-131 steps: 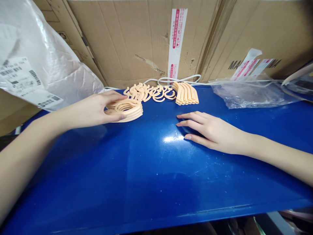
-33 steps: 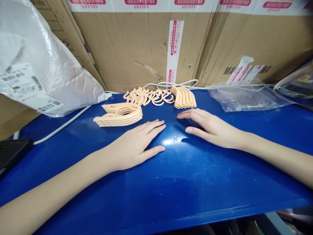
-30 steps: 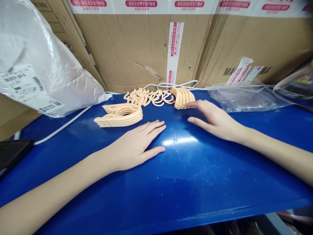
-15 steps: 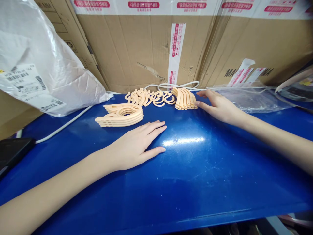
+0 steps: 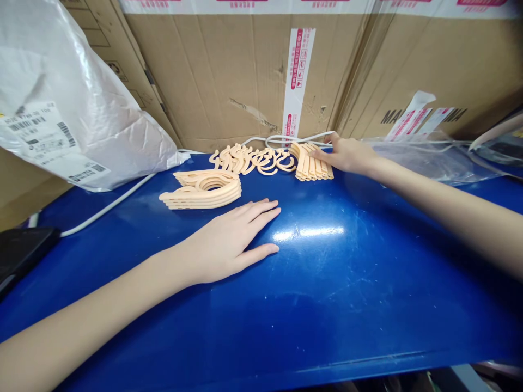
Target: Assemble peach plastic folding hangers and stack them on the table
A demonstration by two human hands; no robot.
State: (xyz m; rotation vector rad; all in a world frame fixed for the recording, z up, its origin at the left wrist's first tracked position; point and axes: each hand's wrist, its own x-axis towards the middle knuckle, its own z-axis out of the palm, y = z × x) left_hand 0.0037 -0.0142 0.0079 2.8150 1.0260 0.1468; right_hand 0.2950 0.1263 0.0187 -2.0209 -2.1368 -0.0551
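My left hand [image 5: 231, 239] lies flat on the blue table [image 5: 327, 316], fingers stretched out and holding nothing. Just beyond it, to the left, sits a stack of beige folding hangers [image 5: 200, 190]. My right hand [image 5: 349, 155] reaches over a row of beige plastic hanger arms [image 5: 312, 162] at the back. Its thumb lies over the right-hand pieces, and the index finger is raised behind them, apart from the thumb; the other fingers are mostly hidden. Left of that row are several beige hook-shaped pieces [image 5: 241, 158] and curved hooks [image 5: 268, 161], lying close together.
Cardboard boxes [image 5: 229, 71] wall off the back. A white plastic parcel [image 5: 93, 109] with labels leans at the left, near a black device [image 5: 24, 256] and a white cable [image 5: 110, 206]. Clear plastic wrap [image 5: 429, 160] lies at the back right.
My right hand has moved up and left, from beside the row of hanger arms to over its right end. My left hand stays flat in place. The camera view has shifted slightly.
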